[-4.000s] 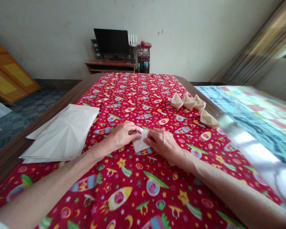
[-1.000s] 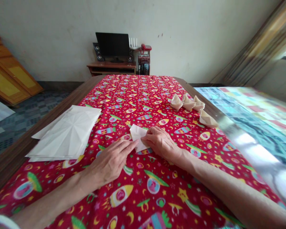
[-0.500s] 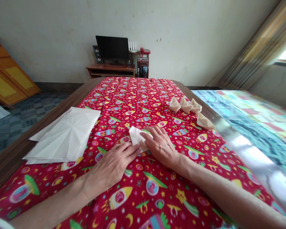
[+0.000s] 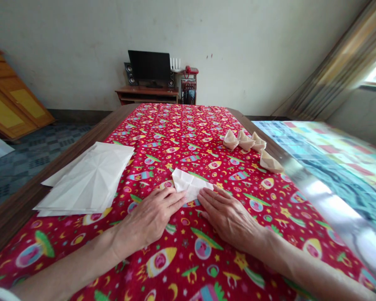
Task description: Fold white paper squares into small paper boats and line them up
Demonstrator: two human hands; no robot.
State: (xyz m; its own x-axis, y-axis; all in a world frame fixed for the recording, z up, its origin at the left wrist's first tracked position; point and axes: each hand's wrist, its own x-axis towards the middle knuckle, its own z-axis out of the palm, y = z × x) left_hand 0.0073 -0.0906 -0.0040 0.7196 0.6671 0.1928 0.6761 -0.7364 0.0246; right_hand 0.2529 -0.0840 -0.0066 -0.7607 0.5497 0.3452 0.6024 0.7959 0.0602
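A small folded white paper lies flat on the red patterned tablecloth in front of me. My left hand rests flat with fingers stretched out, its fingertips touching the paper's near left edge. My right hand also lies flat and open, fingertips at the paper's near right edge. Neither hand grips anything.
A stack of creased white sheets lies to the left. Several folded beige paper boats sit at the far right. A shiny colourful surface borders the table on the right. A desk with a monitor stands by the far wall.
My right hand has slid back off the folded paper toward me and now lies flat, uncovering the paper. My left hand stays flat at the paper's near edge.
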